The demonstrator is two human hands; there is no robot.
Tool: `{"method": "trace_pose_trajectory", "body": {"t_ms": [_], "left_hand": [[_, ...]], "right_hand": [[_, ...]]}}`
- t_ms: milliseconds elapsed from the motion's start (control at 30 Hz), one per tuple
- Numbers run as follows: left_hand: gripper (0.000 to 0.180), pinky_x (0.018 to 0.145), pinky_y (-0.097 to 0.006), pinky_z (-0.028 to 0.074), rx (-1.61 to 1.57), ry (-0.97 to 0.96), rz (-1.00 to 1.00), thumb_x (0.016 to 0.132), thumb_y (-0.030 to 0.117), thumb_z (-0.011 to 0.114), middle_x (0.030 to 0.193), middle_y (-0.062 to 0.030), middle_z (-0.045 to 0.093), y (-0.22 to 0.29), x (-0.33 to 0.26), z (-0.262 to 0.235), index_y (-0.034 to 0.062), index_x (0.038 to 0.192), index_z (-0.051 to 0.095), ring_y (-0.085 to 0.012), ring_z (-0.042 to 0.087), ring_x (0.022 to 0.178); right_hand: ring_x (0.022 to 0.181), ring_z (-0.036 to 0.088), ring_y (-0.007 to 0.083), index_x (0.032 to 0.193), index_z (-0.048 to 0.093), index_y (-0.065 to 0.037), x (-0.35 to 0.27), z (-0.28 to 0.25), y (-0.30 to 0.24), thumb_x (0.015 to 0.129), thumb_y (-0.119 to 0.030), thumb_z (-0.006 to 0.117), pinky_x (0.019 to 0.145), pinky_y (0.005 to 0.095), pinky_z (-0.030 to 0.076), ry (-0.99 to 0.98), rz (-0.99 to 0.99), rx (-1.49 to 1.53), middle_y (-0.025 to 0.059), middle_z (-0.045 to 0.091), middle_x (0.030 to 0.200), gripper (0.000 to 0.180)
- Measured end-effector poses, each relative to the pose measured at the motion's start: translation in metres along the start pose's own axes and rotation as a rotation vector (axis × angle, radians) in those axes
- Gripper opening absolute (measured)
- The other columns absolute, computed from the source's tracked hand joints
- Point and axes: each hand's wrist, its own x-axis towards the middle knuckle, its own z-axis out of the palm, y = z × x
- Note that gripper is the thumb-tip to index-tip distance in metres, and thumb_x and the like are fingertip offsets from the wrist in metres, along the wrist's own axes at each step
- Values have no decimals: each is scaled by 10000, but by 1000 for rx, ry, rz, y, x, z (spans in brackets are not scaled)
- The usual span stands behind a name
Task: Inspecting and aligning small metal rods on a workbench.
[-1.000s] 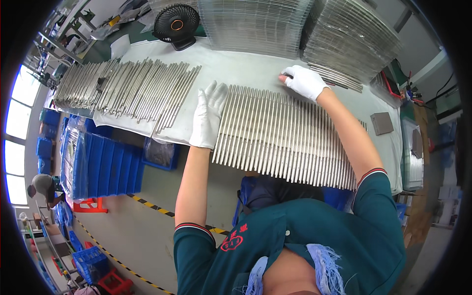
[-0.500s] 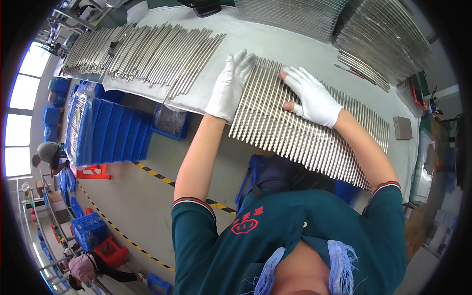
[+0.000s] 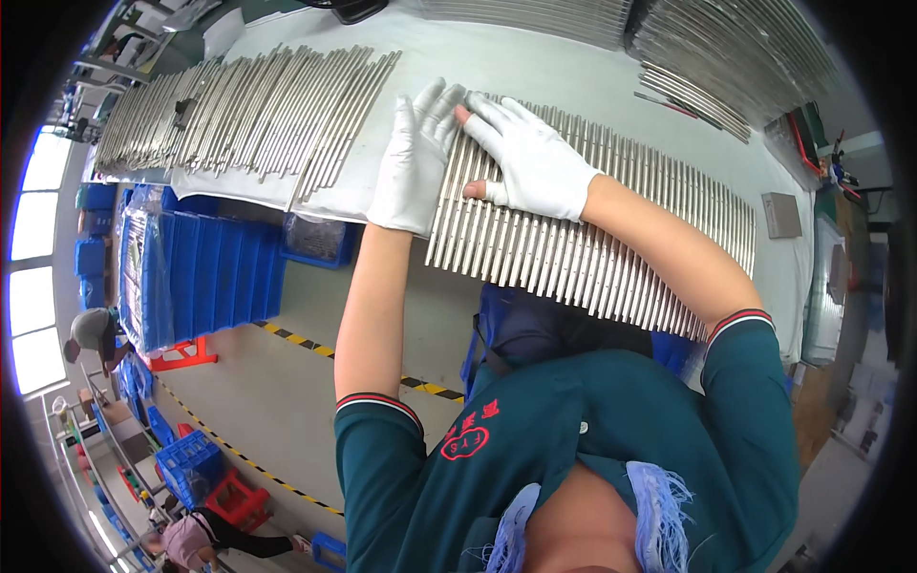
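Note:
A long row of slim metal rods lies side by side on the white-covered table, their near ends sticking out over its front edge. At the row's left end my left hand, in a white glove, stands edge-on against the outermost rods with its fingers stretched. My right hand rests flat on top of the rods near that end, fingers spread. Its glove leaves the thumb and index fingertips bare. The fingertips of both hands come close together at the far side. Neither hand grips a rod.
Another pile of metal rods covers the table's left part. Wrapped stacks of rods stand at the back right, with a small grey block at the right. Blue crates stand on the floor at left. Two people are farther off.
My right hand has slid left over the rods toward my left hand. My left hand stays at the row's left end. The whole view has shifted slightly.

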Motion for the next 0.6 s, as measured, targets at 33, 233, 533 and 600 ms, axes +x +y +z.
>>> {"method": "trace_pose_trajectory", "body": {"t_ms": [33, 233, 533, 600], "left_hand": [[814, 1176, -392, 199, 5, 11, 18, 942, 618, 369, 1421, -223, 374, 0, 1, 0, -44, 1411, 296, -294, 300, 1378], [791, 1169, -385, 197, -13, -3, -9, 943, 612, 378, 1415, -193, 391, -4, 2, -4, -24, 1410, 316, -262, 291, 1382], [734, 1165, -394, 229, -51, 39, 21, 954, 555, 424, 1389, -213, 435, -5, 5, -8, -39, 1382, 371, -289, 354, 1352], [747, 1169, -397, 221, 21, 28, 34, 951, 556, 424, 1405, -216, 423, -7, 4, -9, -43, 1393, 356, -300, 350, 1357]], "right_hand": [[1345, 348, 355, 1436, 299, 11, -7, -4, 5, 879, -605, 477, 1148, 428, 221, -35, -42, -7, 259, 380, 1418, 849], [1356, 338, 334, 1438, 332, -29, -49, -32, 21, 917, -527, 455, 1161, 427, 195, -145, -11, -14, 208, 379, 1439, 731], [1387, 298, 311, 1451, 339, -71, -106, -58, 38, 953, -484, 406, 1175, 410, 173, -214, -59, -106, 185, 329, 1486, 650], [1387, 297, 312, 1434, 364, -64, -120, -64, 40, 953, -476, 409, 1174, 414, 178, -208, -47, -93, 190, 348, 1471, 635]]}}
